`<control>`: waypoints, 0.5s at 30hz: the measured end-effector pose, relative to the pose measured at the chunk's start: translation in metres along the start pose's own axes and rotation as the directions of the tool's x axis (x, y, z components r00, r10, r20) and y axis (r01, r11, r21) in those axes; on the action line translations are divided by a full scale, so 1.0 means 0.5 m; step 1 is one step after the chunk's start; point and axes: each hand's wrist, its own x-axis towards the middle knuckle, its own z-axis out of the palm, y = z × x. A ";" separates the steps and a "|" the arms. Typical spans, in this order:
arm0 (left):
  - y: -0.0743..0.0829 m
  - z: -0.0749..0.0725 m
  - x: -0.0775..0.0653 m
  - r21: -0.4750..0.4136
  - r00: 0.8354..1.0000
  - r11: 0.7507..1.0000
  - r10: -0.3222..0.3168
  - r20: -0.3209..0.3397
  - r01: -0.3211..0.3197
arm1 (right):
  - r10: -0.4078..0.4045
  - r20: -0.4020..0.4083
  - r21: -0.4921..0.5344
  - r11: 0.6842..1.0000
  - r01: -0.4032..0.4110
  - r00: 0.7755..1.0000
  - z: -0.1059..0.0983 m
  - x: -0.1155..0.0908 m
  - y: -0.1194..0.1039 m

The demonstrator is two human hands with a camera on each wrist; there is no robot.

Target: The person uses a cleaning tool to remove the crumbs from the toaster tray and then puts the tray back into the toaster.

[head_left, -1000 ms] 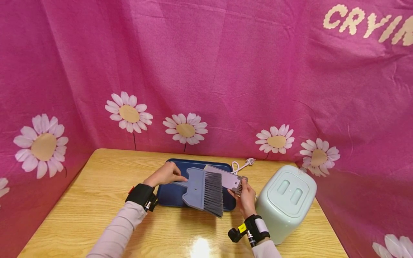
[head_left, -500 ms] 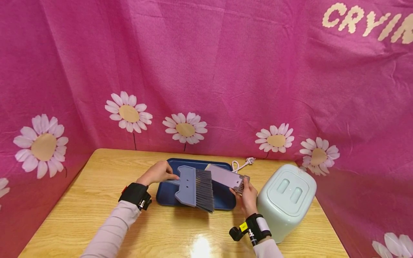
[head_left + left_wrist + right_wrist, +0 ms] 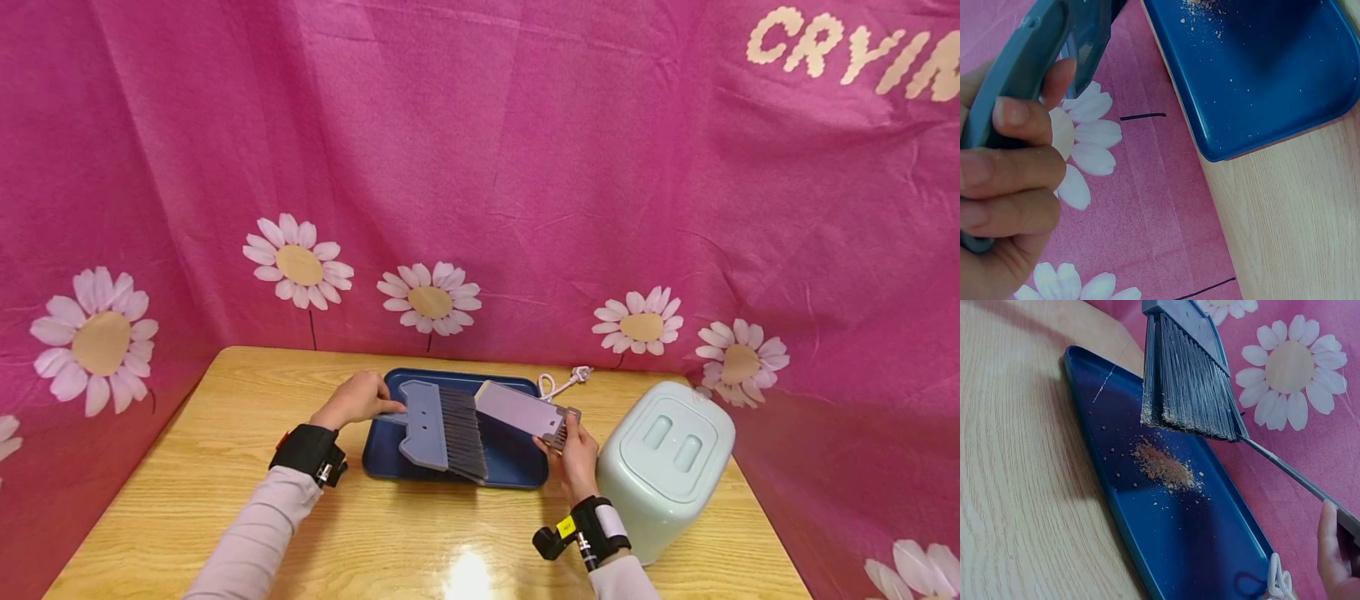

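My left hand (image 3: 356,402) grips the handle of a grey-blue hand brush (image 3: 425,427), fingers curled round it in the left wrist view. Its dark bristles (image 3: 1191,381) hang above a navy tray (image 3: 517,468), with crumbs clinging to their tips. My right hand (image 3: 577,457) holds a flat lavender dustpan (image 3: 513,408) by its toothed grey end. The dustpan tilts over the tray's right half, its far edge close to the bristles. A small heap of tan crumbs (image 3: 1163,465) lies in the tray, hidden in the head view; finer bits are scattered around it.
A pale mint lidded bin (image 3: 667,475) stands on the wooden table (image 3: 247,425), just right of my right hand. Behind the tray's right end lies a white cord with a plug (image 3: 577,376). Pink flowered cloth (image 3: 480,183) hangs around the table's back and sides.
My left hand has drawn the brush leftward, away from the dustpan, uncovering more of the dustpan's left end. The right hand and the dustpan have shifted only slightly.
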 end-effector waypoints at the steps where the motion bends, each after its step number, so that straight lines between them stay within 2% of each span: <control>1: 0.000 0.000 0.000 0.002 1.000 1.000 -0.007 0.001 0.007 | -0.003 0.000 0.000 1.000 0.003 1.000 0.009 -0.014 -0.013; 3: -0.001 0.000 -0.001 0.018 1.000 1.000 -0.008 -0.004 0.008 | 0.009 -0.010 -0.018 1.000 -0.009 1.000 0.024 -0.037 -0.034; 5: -0.001 -0.001 -0.003 0.023 1.000 1.000 -0.014 -0.010 0.014 | 0.019 -0.017 -0.023 1.000 -0.019 1.000 0.027 -0.043 -0.039; 11: -0.002 -0.005 -0.004 0.028 0.998 0.998 -0.052 -0.019 0.053 | 0.004 -0.007 0.009 1.000 -0.004 1.000 0.023 -0.039 -0.034; 15: -0.005 -0.006 -0.007 0.022 0.996 0.996 -0.087 -0.007 0.087 | 0.011 -0.025 -0.038 0.999 -0.012 1.000 0.024 -0.039 -0.034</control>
